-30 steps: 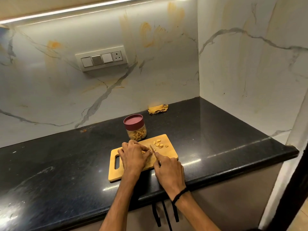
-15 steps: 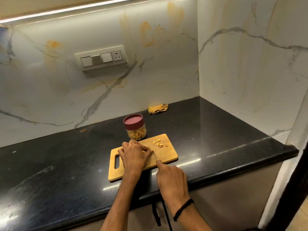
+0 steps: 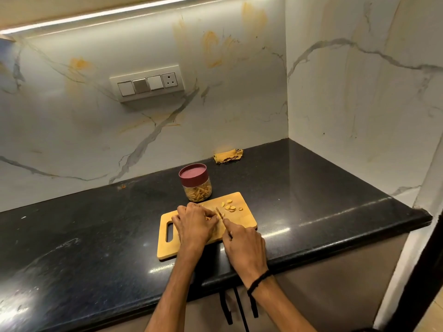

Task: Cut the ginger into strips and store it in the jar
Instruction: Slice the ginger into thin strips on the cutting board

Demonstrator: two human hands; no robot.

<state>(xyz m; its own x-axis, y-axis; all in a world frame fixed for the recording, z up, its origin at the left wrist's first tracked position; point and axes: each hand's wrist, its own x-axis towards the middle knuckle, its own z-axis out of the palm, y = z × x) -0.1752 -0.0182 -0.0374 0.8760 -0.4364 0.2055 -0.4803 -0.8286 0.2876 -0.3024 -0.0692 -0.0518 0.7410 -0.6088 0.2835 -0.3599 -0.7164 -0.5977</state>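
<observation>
As the right hand, clenching the knife, is pushing forward again, its blade is meeting the ginger the left hand is pinching on the cutting board, the lidded jar at its far edge; slicing is continuing.

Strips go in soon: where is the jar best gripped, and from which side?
Probably the jar by its clear body, below the maroon lid, from the right: it stands upright, round, with bare countertop there and the cutting board in front.
</observation>
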